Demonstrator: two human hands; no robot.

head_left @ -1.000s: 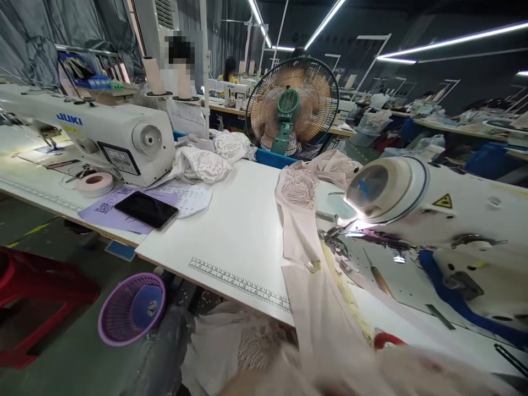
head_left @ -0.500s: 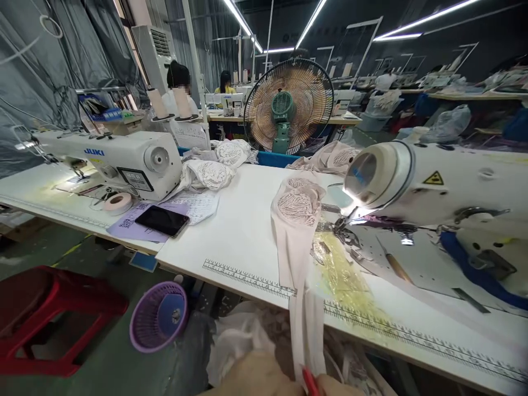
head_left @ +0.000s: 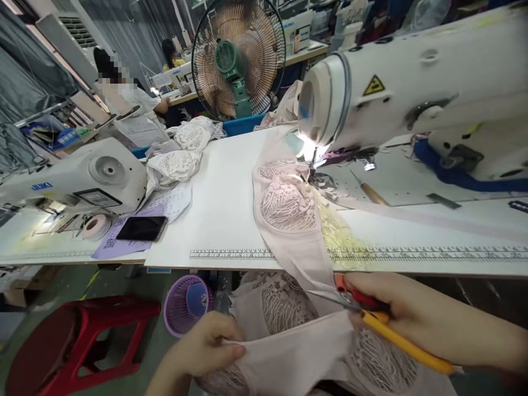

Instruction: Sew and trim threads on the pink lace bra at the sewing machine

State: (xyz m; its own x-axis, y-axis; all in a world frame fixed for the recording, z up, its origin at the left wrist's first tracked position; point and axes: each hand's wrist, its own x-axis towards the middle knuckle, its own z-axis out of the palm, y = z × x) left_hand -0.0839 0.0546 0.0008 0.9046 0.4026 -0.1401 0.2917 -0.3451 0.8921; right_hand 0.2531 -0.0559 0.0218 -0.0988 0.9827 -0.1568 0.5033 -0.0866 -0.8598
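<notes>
Left to right, we have the cloth (head_left: 295, 355) drawn between both hands below the table (head_left: 225, 192), likely to keep its edge taut; the bra (head_left: 284, 203) lies by the machine (head_left: 396, 82), its band hanging over the edge behind the scissors (head_left: 388, 331). Our left hand (head_left: 214, 341) pinches the cloth's near end. Our right hand (head_left: 408, 316) wraps the scissors' handles; whether it also grips cloth, we cannot tell.

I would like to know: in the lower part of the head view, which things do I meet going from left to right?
Red stool → left hand → pale fabric that it pinches → scissors, held in the right hand.
</notes>
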